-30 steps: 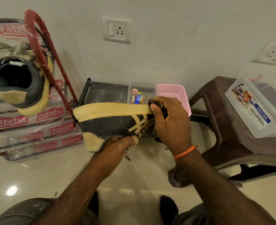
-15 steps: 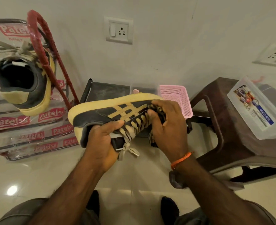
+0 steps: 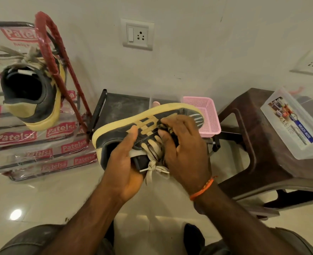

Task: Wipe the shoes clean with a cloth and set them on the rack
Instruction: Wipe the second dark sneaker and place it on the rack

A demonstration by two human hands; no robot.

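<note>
Shoe one (image 3: 126, 134), black with a yellow sole, is up in the air over the shiny floor (image 3: 41, 196), tipped on its side with the sole up and away from the person. The left hand (image 3: 123, 163) holds it at the heel end, with the thumb on the side and the fingers curled under the opening. The right hand (image 3: 186, 150) is curled round a dark cloth (image 3: 176, 138) and presses it on the shoe near the laces (image 3: 154, 155) (most of the cloth is hidden under the hand). The other shoe (image 3: 30, 94) sits on the red rack (image 3: 51, 52) at the left, heel toward us. Behind the hands a pink basket (image 3: 205, 115) sits on a low black stand (image 3: 122, 105). A brown stool (image 3: 251, 137) at the right carries a clear box (image 3: 295, 124).
</note>
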